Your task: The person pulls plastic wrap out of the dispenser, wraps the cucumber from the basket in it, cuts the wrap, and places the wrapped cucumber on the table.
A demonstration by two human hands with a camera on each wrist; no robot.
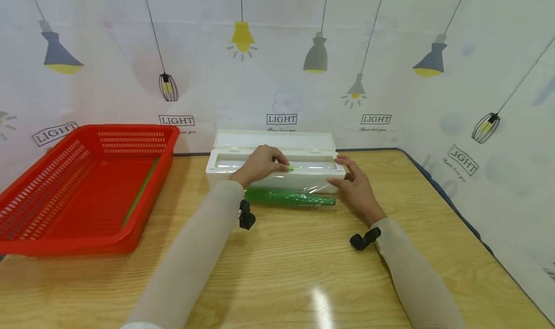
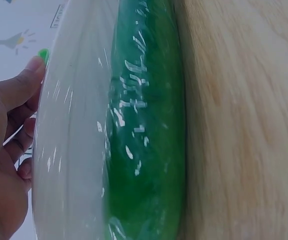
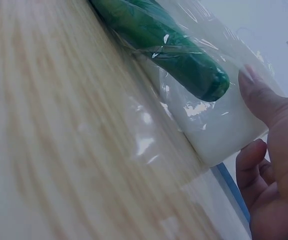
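Observation:
A white cling film dispenser [image 1: 277, 179] stands at the back of the table, its lid [image 1: 275, 139] raised behind it. Clear film hangs down its front and over a long green cucumber [image 1: 290, 197] lying along its base. Thumb and fingers of my left hand [image 1: 262, 164] pinch a small green slide cutter [image 1: 292, 168] on the dispenser's top front edge. My right hand [image 1: 357, 187] grips the dispenser's right end. In the right wrist view its thumb [image 3: 256, 92] presses the film-covered front, near the cucumber's narrow tip [image 3: 214, 85].
A red plastic basket [image 1: 156, 208] with perforated sides sits on the left, a thin green strip [image 1: 140, 191] along its inner right side. The wooden table [image 1: 303, 266] meets a lamp-printed backdrop [image 1: 277, 78] right behind the dispenser.

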